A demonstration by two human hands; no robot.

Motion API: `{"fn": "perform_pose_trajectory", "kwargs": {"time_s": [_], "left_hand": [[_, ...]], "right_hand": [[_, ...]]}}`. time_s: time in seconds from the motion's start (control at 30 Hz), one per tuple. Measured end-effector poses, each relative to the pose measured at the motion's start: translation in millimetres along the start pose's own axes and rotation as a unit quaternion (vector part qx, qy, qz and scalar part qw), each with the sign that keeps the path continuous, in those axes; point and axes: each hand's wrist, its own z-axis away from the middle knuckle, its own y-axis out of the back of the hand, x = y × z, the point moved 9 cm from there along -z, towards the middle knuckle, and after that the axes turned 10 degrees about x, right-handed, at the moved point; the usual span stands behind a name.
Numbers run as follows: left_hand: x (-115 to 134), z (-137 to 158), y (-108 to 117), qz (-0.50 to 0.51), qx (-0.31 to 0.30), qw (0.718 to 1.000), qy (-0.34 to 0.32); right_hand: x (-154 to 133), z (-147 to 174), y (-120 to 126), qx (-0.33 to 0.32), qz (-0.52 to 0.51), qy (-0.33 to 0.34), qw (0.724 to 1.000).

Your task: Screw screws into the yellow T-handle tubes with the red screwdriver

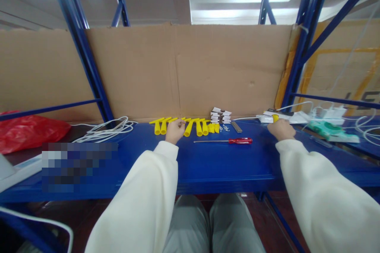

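My left hand [175, 130] is at the row of yellow plastic tube-shaped handles [188, 128] with thin flat ends. Its fingers are curled together; what lies between them is hidden. Off to the right, my right hand [281, 129] is closed around a yellow plastic piece [275, 118], of which only the end shows. Between the hands lie small yellow plastic parts [213, 128], tiny metal screws [226, 128] and a flat grey metal strip [236, 127]. Nearer to me rests a screwdriver [240, 141] with a red handle, its shaft pointing left.
Small white packets [220, 116] are stacked against the cardboard panel [178, 71] behind the blue tabletop [219, 166]. Coiled white cable [109, 129] and a red plastic bag [32, 130] are at left. A power strip [299, 118] and a green-and-white item [331, 130] sit at right.
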Motion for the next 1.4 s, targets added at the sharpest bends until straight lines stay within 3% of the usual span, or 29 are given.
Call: {"fn": "perform_pose_trajectory", "kwargs": {"time_s": [0.1, 0.27, 0.4, 0.57, 0.73, 0.93, 1.23, 1.4], "left_hand": [[-1.2, 0.7, -2.6, -0.001, -0.006, 1.0, 0.004], [-0.8, 2.6, -9.4, 0.036, 0.002, 0.999, 0.016], [-3.3, 0.8, -13.5, 0.104, 0.022, 0.993, 0.043], [-16.4, -3.2, -9.7, 0.152, 0.057, 0.982, 0.099], [-24.9, -1.8, 1.6, 0.179, 0.089, 0.964, 0.178], [-14.2, 3.8, -4.5, 0.21, 0.033, 0.957, 0.197], [-19.1, 2.9, -18.3, 0.275, -0.006, 0.939, 0.208], [-2.7, 12.8, -32.2, 0.315, -0.12, 0.921, 0.197]], "right_hand": [[-9.2, 10.1, 8.3, -0.033, 0.011, -0.012, 0.999], [-45.3, 21.9, 20.5, -0.029, -0.026, 0.06, 0.997], [-99.1, 39.1, 35.5, -0.007, -0.095, 0.153, 0.984], [-182.3, 79.8, 53.2, -0.026, -0.163, 0.256, 0.952], [-234.7, 134.7, 33.5, -0.102, -0.235, 0.325, 0.91], [-239.6, 178.7, 9.8, -0.155, -0.24, 0.421, 0.861], [-232.6, 180.5, 6.5, -0.167, -0.212, 0.423, 0.865], [-230.2, 178.9, 7.6, -0.161, -0.215, 0.403, 0.875]]}}
